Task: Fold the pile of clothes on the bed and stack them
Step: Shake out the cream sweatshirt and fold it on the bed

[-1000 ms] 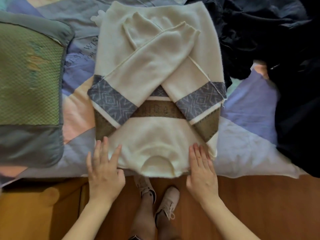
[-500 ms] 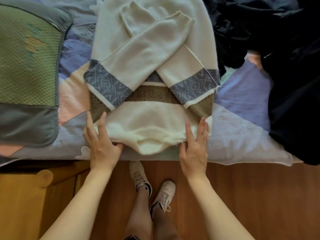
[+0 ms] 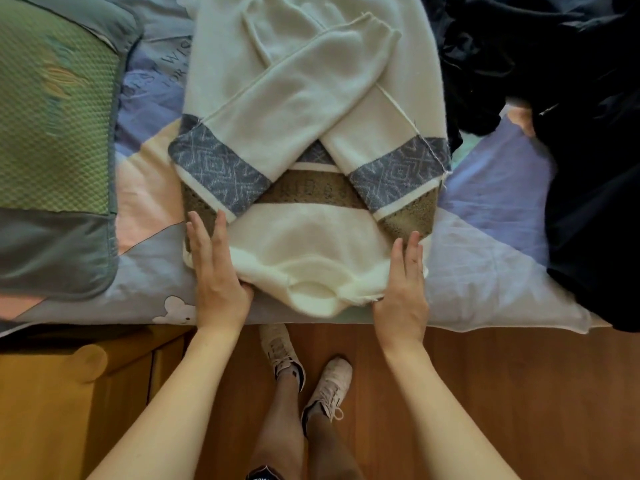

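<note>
Cream knitted sweater with grey patterned bands (image 3: 308, 140) is gripped at its neck-end corners, thumbs tucked beneath, by the left hand (image 3: 216, 275) and right hand (image 3: 403, 289); both corners are best lifted together and carried evenly toward the hem, so the crossed sleeves stay flat.

A green pillow (image 3: 52, 133) with a grey border lies on the left part of the bed, on a patchwork sheet (image 3: 485, 265) of lilac, pink and grey pieces with some printed letters. Below the bed edge is a wooden floor (image 3: 502, 393). A yellow-brown wooden cabinet (image 3: 45, 410) stands at lower left. Two pale sneakers (image 3: 280, 351) stand on the floor.
</note>
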